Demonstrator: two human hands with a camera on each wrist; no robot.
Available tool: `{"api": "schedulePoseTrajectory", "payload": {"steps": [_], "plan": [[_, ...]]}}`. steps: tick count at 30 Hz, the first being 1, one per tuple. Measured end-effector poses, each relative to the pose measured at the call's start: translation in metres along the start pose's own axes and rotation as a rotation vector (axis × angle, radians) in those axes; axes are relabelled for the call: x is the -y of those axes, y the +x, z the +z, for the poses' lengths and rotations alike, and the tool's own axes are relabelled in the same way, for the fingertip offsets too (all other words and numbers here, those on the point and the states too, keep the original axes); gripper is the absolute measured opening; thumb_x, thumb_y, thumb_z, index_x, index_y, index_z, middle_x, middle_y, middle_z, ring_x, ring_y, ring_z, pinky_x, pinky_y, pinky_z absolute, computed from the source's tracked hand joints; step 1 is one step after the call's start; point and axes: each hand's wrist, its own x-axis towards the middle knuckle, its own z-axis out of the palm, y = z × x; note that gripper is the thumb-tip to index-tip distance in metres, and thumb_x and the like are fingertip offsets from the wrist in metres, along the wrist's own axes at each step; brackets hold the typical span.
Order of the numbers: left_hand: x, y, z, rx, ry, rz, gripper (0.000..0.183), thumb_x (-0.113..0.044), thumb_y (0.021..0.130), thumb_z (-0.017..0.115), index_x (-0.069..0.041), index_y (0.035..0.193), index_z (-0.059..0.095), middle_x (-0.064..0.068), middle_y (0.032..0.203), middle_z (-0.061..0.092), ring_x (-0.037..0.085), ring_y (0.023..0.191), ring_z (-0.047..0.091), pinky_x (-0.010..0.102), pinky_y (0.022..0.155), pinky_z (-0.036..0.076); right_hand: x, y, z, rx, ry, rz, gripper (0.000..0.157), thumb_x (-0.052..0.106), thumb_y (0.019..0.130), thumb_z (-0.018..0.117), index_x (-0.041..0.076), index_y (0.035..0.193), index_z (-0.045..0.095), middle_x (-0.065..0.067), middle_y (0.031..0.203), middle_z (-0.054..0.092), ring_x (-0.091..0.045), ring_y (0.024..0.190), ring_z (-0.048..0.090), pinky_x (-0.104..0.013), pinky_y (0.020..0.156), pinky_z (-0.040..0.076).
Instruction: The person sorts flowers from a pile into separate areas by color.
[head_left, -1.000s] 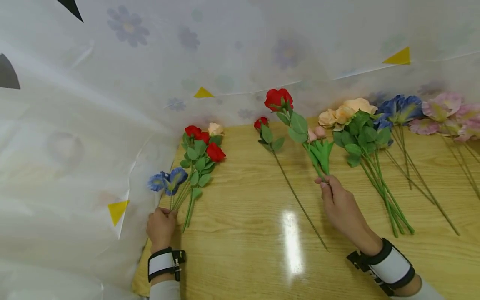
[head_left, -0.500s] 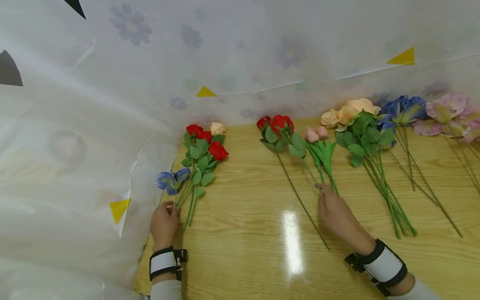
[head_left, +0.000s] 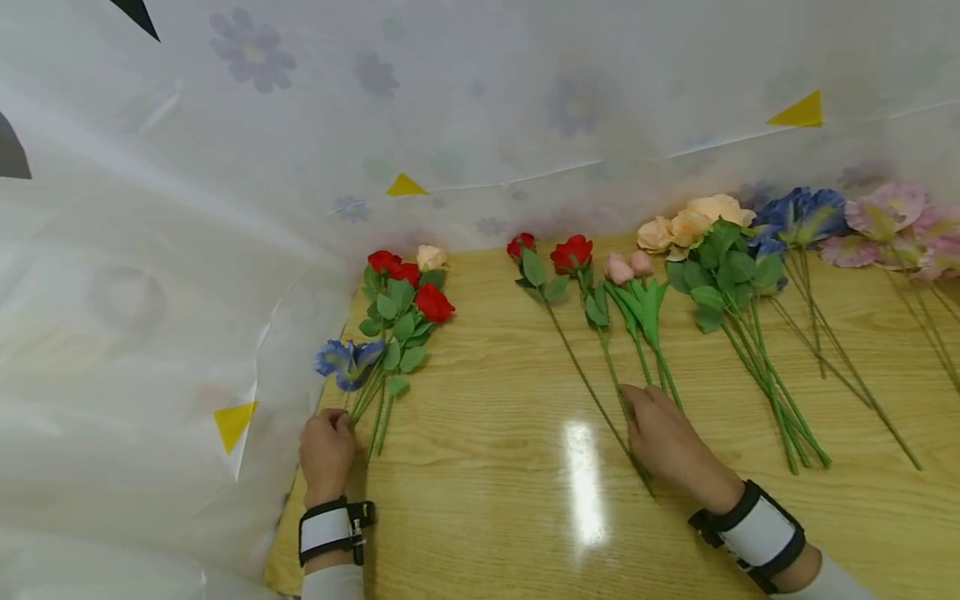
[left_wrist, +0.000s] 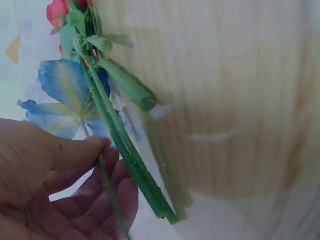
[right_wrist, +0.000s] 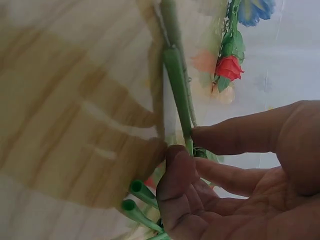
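My left hand (head_left: 326,454) pinches the thin stem of a blue iris (head_left: 348,362) between thumb and fingers at the table's left end. Beside that stem, in the left wrist view, run the thicker green stems (left_wrist: 132,155) of a small bunch with red roses (head_left: 433,302) and one cream rose (head_left: 431,257). Farther right, my right hand (head_left: 671,437) grips the stem of a red rose (head_left: 573,252). This bloom lies low at the back of the table, between another red rose (head_left: 521,244) and pink tulips (head_left: 621,268). In the right wrist view its green stem (right_wrist: 179,90) reaches the fingertips.
To the right lie peach roses (head_left: 690,227), blue irises (head_left: 806,217) and pink flowers (head_left: 888,212), their stems toward me. A pale flower-printed sheet (head_left: 495,100) rises behind and left of the wooden table (head_left: 480,500).
The red rose in my right hand has come down from above the tulips to the table, turning upright beside the other rose. My left hand has shifted the blue iris slightly right, toward the bunch.
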Motion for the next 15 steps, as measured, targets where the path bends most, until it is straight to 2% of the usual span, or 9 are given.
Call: {"api": "schedulePoseTrajectory", "payload": {"steps": [4,8,10,13,15], "plan": [[-0.004,-0.003,-0.002,-0.093,-0.039,0.003,0.022,-0.005,0.102,0.043,0.010,0.109,0.059,0.027,0.093,0.065,0.044,0.080,0.062,0.056,0.069,0.048,-0.001,-0.001,0.001,-0.011,0.004,-0.003,0.045,-0.003,0.092,0.057,-0.013,0.134,0.046,-0.008,0.089,0.049,-0.017,0.071,0.040,-0.029,0.059,0.034],[-0.010,-0.005,-0.005,-0.163,-0.096,0.033,0.028,-0.008,0.106,0.031,0.009,0.114,0.051,0.025,0.086,0.062,0.041,0.068,0.060,0.052,0.059,0.046,0.000,-0.001,0.002,-0.018,0.020,0.005,0.047,0.005,0.094,0.060,-0.010,0.135,0.045,-0.007,0.087,0.047,-0.018,0.071,0.041,-0.030,0.059,0.033],[-0.016,-0.006,-0.008,-0.183,-0.138,0.030,0.031,-0.012,0.107,0.027,0.007,0.114,0.051,0.020,0.083,0.060,0.036,0.061,0.057,0.046,0.054,0.044,0.000,-0.001,0.003,-0.049,0.014,-0.007,0.047,0.008,0.094,0.063,-0.009,0.135,0.046,-0.009,0.091,0.049,-0.019,0.074,0.043,-0.031,0.060,0.035],[-0.031,-0.009,-0.015,-0.210,-0.246,0.015,0.037,-0.021,0.108,0.026,0.003,0.113,0.053,0.011,0.078,0.054,0.023,0.058,0.049,0.033,0.053,0.037,0.003,0.000,0.004,-0.147,-0.019,-0.056,0.044,0.010,0.093,0.065,-0.009,0.131,0.050,-0.014,0.096,0.053,-0.022,0.078,0.046,-0.032,0.063,0.037],[-0.045,-0.012,-0.019,-0.216,-0.372,0.034,0.037,-0.024,0.108,0.028,0.002,0.112,0.053,0.007,0.077,0.051,0.017,0.058,0.044,0.027,0.054,0.034,0.007,0.001,0.004,-0.206,-0.019,-0.094,0.041,0.010,0.093,0.066,-0.007,0.128,0.054,-0.015,0.098,0.054,-0.022,0.079,0.047,-0.033,0.064,0.037]]}}
